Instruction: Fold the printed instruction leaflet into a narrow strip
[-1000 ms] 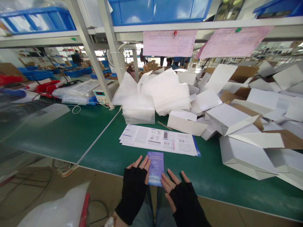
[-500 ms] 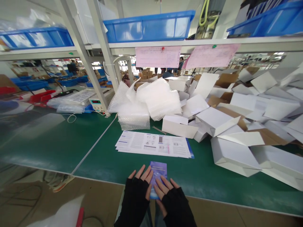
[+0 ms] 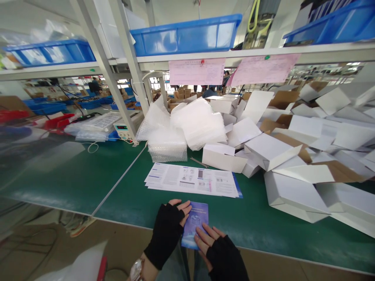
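Observation:
A small blue folded leaflet [image 3: 197, 222] lies at the near edge of the green bench mat [image 3: 125, 191]. My left hand [image 3: 169, 226], in a black fingerless glove, rests on the leaflet's left edge with the fingers curled against it. Flat on the leaflet's lower right part lies my right hand [image 3: 215, 244], gloved the same, its fingers stretched out. Just beyond the leaflet sits a stack of unfolded printed instruction sheets [image 3: 191, 180].
Piles of bubble-wrap bags [image 3: 187, 125] stand behind the sheets. Several white flat-pack cartons [image 3: 293, 164] are heaped at the right. A small meter with a red display [image 3: 123, 129] sits by the shelf post at left. Blue bins [image 3: 187, 33] line the shelf overhead.
My left hand's fingers have curled in at the leaflet's left edge and the hand has slid up beside it. The right hand still presses the leaflet. The camera moved slightly.

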Demonstrator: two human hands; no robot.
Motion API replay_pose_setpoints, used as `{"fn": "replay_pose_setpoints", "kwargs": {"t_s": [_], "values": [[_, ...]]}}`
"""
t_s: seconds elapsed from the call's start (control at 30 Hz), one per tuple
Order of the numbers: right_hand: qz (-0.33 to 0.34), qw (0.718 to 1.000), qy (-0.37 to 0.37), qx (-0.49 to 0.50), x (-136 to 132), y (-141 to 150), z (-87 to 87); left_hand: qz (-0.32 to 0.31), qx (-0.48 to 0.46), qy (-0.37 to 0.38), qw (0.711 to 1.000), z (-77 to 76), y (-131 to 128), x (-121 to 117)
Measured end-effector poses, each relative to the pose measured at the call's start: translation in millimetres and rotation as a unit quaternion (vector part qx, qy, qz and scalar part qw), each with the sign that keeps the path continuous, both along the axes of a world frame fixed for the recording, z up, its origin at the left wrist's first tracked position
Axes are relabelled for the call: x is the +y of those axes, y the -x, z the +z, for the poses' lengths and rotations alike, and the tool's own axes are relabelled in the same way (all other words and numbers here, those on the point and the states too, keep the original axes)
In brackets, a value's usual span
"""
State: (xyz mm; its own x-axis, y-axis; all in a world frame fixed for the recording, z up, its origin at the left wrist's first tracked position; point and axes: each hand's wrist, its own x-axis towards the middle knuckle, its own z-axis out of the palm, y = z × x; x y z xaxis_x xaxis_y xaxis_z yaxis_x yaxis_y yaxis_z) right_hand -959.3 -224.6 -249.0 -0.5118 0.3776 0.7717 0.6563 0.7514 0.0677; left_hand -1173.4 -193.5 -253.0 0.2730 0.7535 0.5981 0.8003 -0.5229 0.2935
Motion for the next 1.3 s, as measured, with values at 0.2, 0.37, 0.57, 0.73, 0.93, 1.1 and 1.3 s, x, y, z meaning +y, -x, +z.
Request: {"fn": "replay_pose_setpoints", "kwargs": {"t_s": [0.2,0.37,0.57,0.73,0.93,1.1,1.3], "values": [[0.004,0.999,0.003,0.036,3,1,-2.8,0.017,0.07,-0.066,0.995,-2.9,2,-13],[0.011,0.999,-0.004,0.046,4,1,-2.0,-0.014,0.107,-0.149,0.983,-10.4,11,-32],[0.032,0.997,0.022,0.065,5,0,-23.3,-0.028,-0.023,-0.111,0.993,-40.8,15,-48],[0.038,0.996,0.044,0.068,2,-8,-44.8,-0.015,-0.129,-0.059,0.99,-31.8,28,-44],[0.011,0.998,0.04,-0.037,-3,-54,-36.2,0.025,-0.136,-0.034,0.99,-15.6,55,-31],[-0.014,0.998,0.053,-0.021,-6,-73,-26.3,0.023,-0.092,-0.07,0.993,-12.1,57,-28],[-0.059,0.997,0.022,-0.052,-10,-125,-2.3,0.035,-0.133,-0.045,0.989,-31.0,54,-26]]}}
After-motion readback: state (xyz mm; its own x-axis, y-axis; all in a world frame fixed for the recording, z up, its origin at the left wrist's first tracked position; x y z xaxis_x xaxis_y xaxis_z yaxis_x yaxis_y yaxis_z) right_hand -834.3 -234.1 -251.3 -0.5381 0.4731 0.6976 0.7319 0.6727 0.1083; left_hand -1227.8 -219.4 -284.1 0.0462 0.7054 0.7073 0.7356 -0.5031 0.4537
